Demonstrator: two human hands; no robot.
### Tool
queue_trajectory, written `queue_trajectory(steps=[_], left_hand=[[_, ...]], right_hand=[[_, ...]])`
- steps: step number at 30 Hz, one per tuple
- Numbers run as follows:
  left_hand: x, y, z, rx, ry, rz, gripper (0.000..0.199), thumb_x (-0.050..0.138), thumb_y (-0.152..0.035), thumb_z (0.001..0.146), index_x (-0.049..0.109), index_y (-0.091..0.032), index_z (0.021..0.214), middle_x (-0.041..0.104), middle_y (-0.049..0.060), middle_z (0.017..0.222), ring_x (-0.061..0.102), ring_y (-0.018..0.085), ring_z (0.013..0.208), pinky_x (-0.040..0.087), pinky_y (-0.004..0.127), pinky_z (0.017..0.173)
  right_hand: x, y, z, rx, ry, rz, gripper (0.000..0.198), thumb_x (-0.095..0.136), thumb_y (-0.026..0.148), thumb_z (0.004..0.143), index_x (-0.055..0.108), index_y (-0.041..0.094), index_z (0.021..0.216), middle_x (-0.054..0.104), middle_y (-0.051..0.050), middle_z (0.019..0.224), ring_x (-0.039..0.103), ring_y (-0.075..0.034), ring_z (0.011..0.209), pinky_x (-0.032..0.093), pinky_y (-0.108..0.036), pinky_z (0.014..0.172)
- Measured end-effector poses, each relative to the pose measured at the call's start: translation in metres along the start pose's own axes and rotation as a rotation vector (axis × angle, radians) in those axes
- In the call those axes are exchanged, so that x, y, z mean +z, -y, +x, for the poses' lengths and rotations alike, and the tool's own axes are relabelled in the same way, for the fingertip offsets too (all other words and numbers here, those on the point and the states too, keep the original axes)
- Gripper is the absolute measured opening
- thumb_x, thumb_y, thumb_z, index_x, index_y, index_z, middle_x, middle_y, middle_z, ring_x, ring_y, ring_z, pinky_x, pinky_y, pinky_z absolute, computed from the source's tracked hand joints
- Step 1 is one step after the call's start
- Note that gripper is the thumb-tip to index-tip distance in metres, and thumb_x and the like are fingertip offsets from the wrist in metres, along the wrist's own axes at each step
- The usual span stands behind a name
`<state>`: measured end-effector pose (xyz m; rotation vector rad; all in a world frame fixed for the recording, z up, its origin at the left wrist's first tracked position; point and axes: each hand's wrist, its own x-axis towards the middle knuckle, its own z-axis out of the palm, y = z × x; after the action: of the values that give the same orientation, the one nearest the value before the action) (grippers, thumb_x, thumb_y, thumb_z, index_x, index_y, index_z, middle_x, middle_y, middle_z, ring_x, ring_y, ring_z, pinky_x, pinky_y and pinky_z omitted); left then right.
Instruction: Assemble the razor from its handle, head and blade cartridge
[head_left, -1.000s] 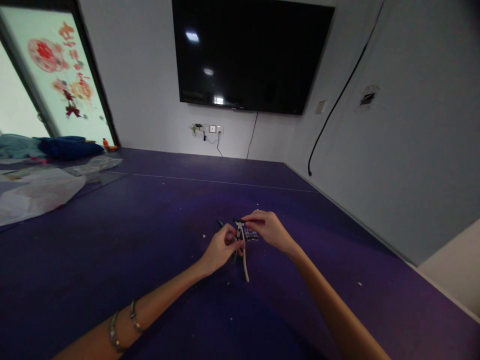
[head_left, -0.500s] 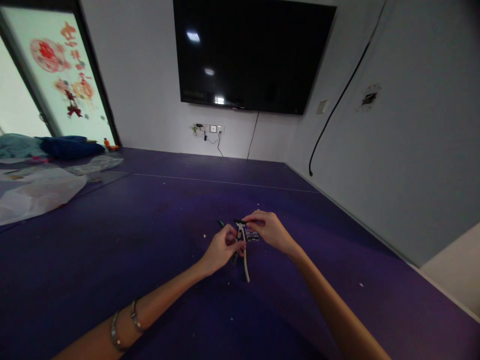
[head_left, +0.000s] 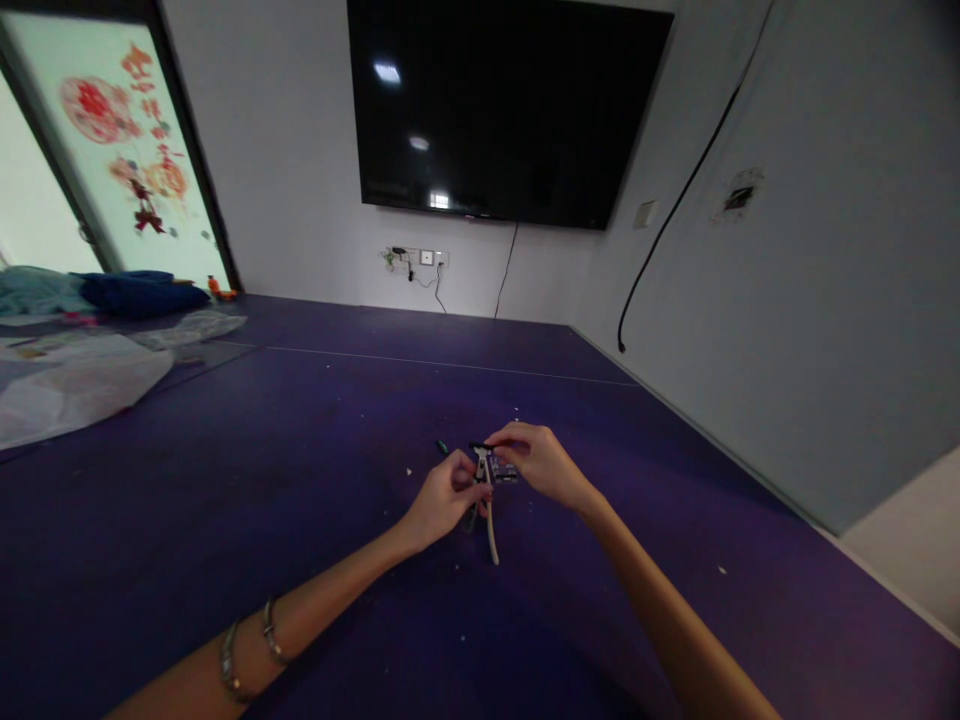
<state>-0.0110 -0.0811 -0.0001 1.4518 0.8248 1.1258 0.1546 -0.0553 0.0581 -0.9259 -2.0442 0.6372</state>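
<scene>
A pliers-like tool (head_left: 490, 522) with a pale, curved handle stands between a person's two hands, just above or on a broad purple surface (head_left: 360, 600); whether it touches down cannot be told. Its metal head (head_left: 481, 456) points away from the wearer, and the pale handle's free end reaches back toward the body.

The left hand (head_left: 444, 503) is closed on the tool just below the head, thumb and fingers curled about it. The right hand (head_left: 544, 462) pinches a slim dark piece (head_left: 478, 445) at the head between thumb and fingertips; whether that piece is separate from the tool cannot be made out.

The tool looks stiff and light enough for one hand, probably hinged near the head, so a hold around both handles would likely be surest, with fingertips clear of the metal. The dark piece seems small and light, easily dropped, and best taken by its end. Smooth handles might slip in a loose grasp.

A small patterned packet (head_left: 506, 473) lies just beside the right fingertips, a green-tipped item (head_left: 442, 447) just beyond the left hand. Farther out, a translucent plastic bag (head_left: 90, 385) spreads at left and a black screen (head_left: 510, 110) hangs on the wall.
</scene>
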Motion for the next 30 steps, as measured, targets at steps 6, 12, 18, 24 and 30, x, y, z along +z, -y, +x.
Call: queue_trajectory(steps=[6, 12, 18, 24, 30], left_hand=[[0.0, -0.001, 0.0, 0.01, -0.006, -0.007, 0.031, 0.066, -0.031, 0.071, 0.039, -0.019, 0.074, 0.06, -0.003, 0.062, 0.061, 0.014, 0.052, 0.047, 0.026, 0.054], [-0.005, 0.0, 0.004, 0.025, -0.048, -0.01, 0.024, 0.063, -0.032, 0.074, 0.045, -0.017, 0.078, 0.064, 0.002, 0.073, 0.063, 0.015, 0.058, 0.048, 0.028, 0.058], [-0.017, -0.008, 0.011, 0.12, -0.189, 0.073, 0.018, 0.057, -0.031, 0.078, 0.056, -0.015, 0.086, 0.065, 0.006, 0.089, 0.064, 0.018, 0.078, 0.048, 0.033, 0.075], [-0.028, -0.015, 0.017, 0.149, -0.29, 0.09, 0.024, 0.052, -0.033, 0.08, 0.062, -0.014, 0.091, 0.067, 0.009, 0.095, 0.062, 0.022, 0.09, 0.047, 0.036, 0.08], [-0.026, -0.021, 0.015, 0.132, -0.235, 0.038, 0.024, 0.048, -0.032, 0.082, 0.063, -0.014, 0.09, 0.068, 0.009, 0.097, 0.061, 0.022, 0.097, 0.044, 0.037, 0.088]], right_hand=[[0.0, 0.001, 0.0, 0.005, 0.002, 0.016, 0.02, 0.051, 0.011, 0.075, 0.068, 0.017, 0.085, 0.065, -0.005, 0.084, 0.06, -0.014, 0.079, 0.048, -0.026, 0.072], [-0.003, 0.0, 0.001, -0.002, -0.007, -0.014, 0.022, 0.055, 0.021, 0.079, 0.067, 0.019, 0.097, 0.066, -0.006, 0.093, 0.06, -0.015, 0.082, 0.048, -0.028, 0.074], [-0.01, -0.003, 0.002, 0.075, -0.075, 0.011, 0.03, 0.054, 0.035, 0.08, 0.064, 0.019, 0.104, 0.065, -0.007, 0.099, 0.06, -0.014, 0.078, 0.049, -0.025, 0.066], [0.001, 0.0, -0.001, 0.178, 0.042, 0.001, 0.028, 0.05, 0.037, 0.082, 0.065, 0.016, 0.093, 0.064, -0.005, 0.081, 0.056, -0.012, 0.061, 0.042, -0.02, 0.045], [0.023, 0.008, -0.007, 0.131, 0.208, -0.097, 0.026, 0.051, 0.036, 0.083, 0.065, 0.017, 0.095, 0.063, -0.002, 0.075, 0.052, -0.01, 0.059, 0.038, -0.021, 0.052]])
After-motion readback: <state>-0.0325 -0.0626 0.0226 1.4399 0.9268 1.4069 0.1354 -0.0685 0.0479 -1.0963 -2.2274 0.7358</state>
